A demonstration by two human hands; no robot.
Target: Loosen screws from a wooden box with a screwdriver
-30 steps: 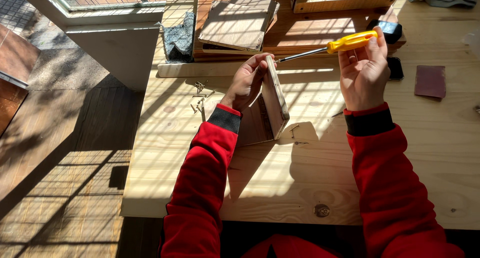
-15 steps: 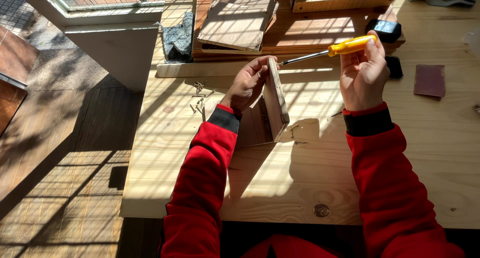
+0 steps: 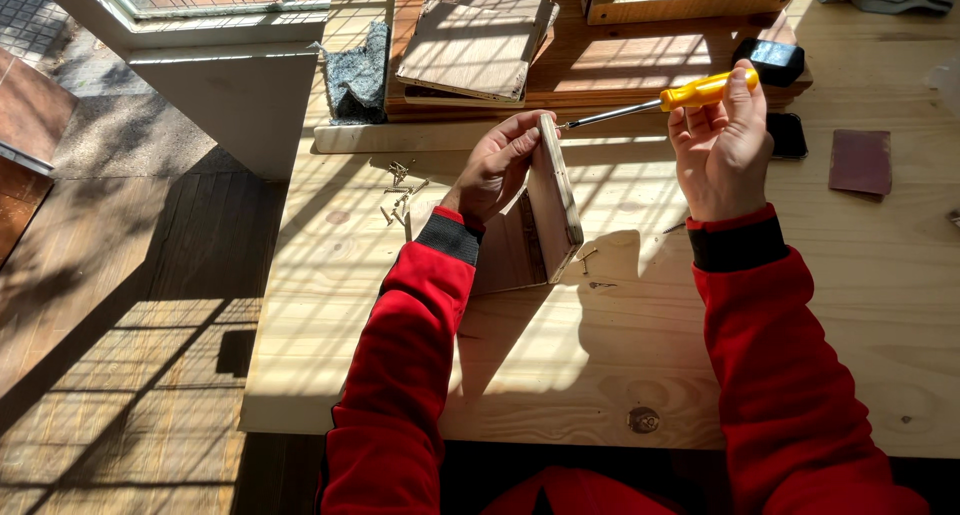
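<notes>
We see a pale wooden tabletop (image 3: pixel 330 305) crossed by hard sunlight and the striped shadows of a grid. To its left lies a floor (image 3: pixel 120 415) of dark wooden planks, streaked with the same light and shade. At the upper left a white-framed window (image 3: pixel 200 0) with a wire grid meets a white ledge (image 3: pixel 240 85).

One camera on the person's head; it looks down, close, at the wooden table (image 3: pixel 620 375).

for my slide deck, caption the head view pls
Left hand steadies an upright wooden panel while right hand aims a yellow-handled screwdriver at its top.
</notes>
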